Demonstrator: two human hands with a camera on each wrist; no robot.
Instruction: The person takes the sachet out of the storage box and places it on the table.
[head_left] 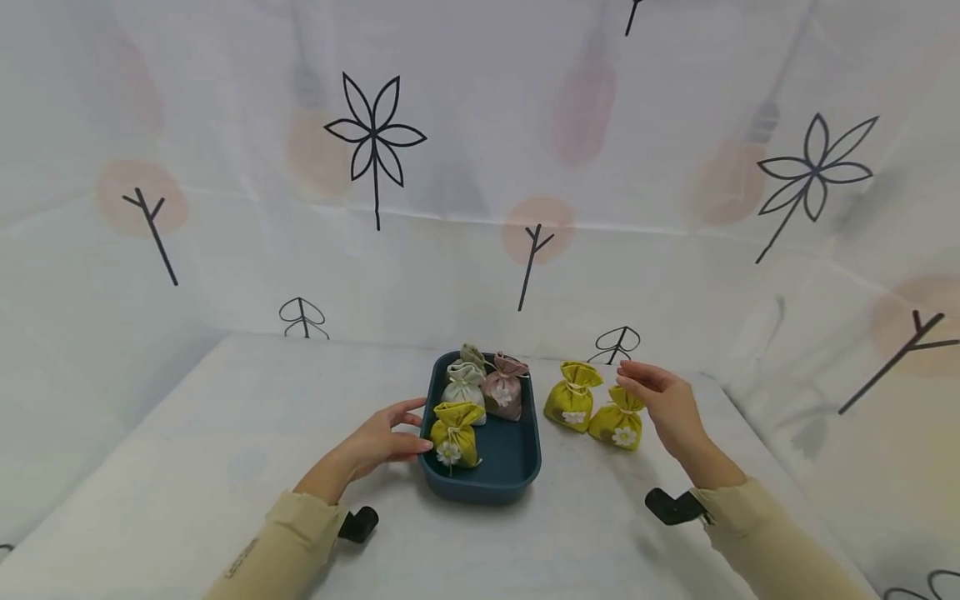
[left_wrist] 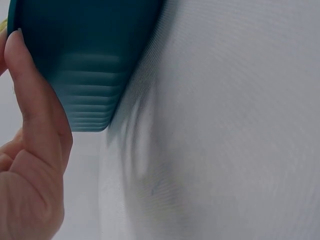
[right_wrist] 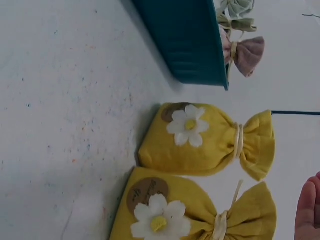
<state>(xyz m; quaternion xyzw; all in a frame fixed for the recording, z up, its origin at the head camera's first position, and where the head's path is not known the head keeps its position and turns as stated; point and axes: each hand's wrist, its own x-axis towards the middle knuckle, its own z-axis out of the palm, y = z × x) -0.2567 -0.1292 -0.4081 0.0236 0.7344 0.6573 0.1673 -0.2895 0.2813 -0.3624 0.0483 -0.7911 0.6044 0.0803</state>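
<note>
My left hand (head_left: pixel 382 440) touches the left rim of a dark teal plastic bin (head_left: pixel 504 477); its thumb (left_wrist: pixel 31 80) lies along the outer side with the tip at the rim. Inside the bin stand a yellow drawstring pouch (head_left: pixel 459 429) with a white flower, a pale green pouch (head_left: pixel 465 383), a mauve pouch (head_left: pixel 504 393) and a partly hidden olive pouch (head_left: pixel 472 354). My right hand (head_left: pixel 666 408) hovers by the neck of a yellow pouch (head_left: pixel 617 423), apart from it in the right wrist view. Another yellow pouch (head_left: pixel 567 400) stands beside that one, close to the bin.
A white-covered table (head_left: pixel 225 450) carries the bin and pouches. White cloth walls (head_left: pixel 457 275) printed with flowers and twigs stand behind it and at both sides. The bin's front right part shows bare floor.
</note>
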